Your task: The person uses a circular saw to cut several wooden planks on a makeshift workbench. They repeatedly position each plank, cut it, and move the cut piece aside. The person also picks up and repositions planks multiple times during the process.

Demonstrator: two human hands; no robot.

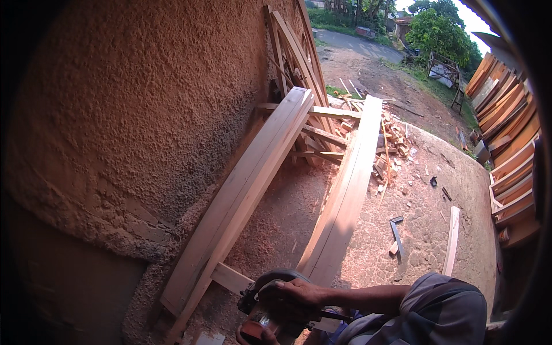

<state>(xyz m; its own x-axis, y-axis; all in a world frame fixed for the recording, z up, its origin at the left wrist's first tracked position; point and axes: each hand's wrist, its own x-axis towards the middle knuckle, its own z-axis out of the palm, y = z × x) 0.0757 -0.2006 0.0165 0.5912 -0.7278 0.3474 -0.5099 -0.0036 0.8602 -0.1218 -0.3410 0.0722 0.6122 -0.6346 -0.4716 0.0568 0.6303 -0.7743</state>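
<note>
Got both hands on one dark power tool point(268, 310): right hand point(302, 291) clamped over its top, left hand point(268, 336) curled round its lower part. It's by the near end of one long timber point(348, 195); second long timber point(247, 178) lies left. One L-shaped square point(398, 236), too.

The dark power tool point(263, 316) seemingly rests on a pale plank point(347, 207).

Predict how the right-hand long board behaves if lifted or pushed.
The long board is probably stiff, given its thick-looking edge. Lifted from one end, it would likely feel unwieldy, being so long. Pushed, it might slide on the crosspiece near its far end.
</note>
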